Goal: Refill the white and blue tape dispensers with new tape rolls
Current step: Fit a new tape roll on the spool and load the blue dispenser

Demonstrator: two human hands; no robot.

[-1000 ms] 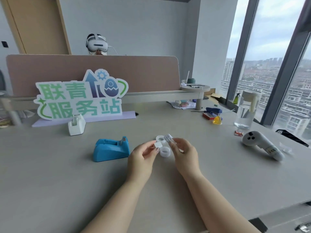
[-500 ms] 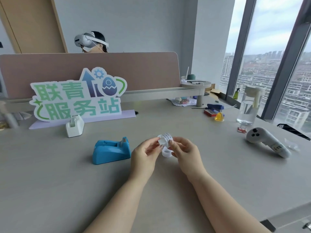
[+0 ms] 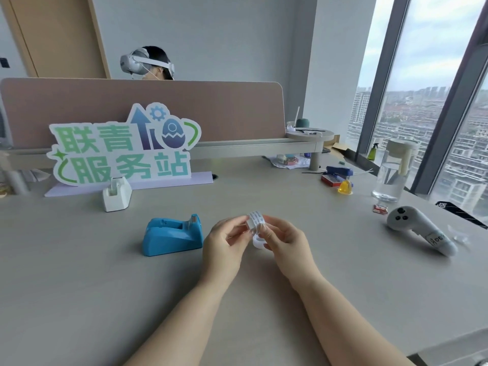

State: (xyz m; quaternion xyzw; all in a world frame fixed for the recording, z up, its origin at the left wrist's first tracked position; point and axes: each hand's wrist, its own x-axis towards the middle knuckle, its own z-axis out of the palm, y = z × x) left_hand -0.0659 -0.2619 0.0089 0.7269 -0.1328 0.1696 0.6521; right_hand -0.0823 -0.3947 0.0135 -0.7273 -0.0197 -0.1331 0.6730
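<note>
- The tape roll (image 3: 255, 220) has been lifted higher off the table (image 3: 79, 286), pinched by left hand (image 3: 224, 240) and right hand (image 3: 284, 240).
- Blue dispenser (image 3: 173, 235) and white dispenser (image 3: 116, 194) look unfilled; a second roll (image 3: 257, 241) waits below.

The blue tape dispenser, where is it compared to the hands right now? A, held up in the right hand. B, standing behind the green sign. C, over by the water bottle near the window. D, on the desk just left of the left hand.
D: the blue tape dispenser sits on the desk just left of the left hand, untouched, while both hands pinch a small tape roll with the right hand.
</note>
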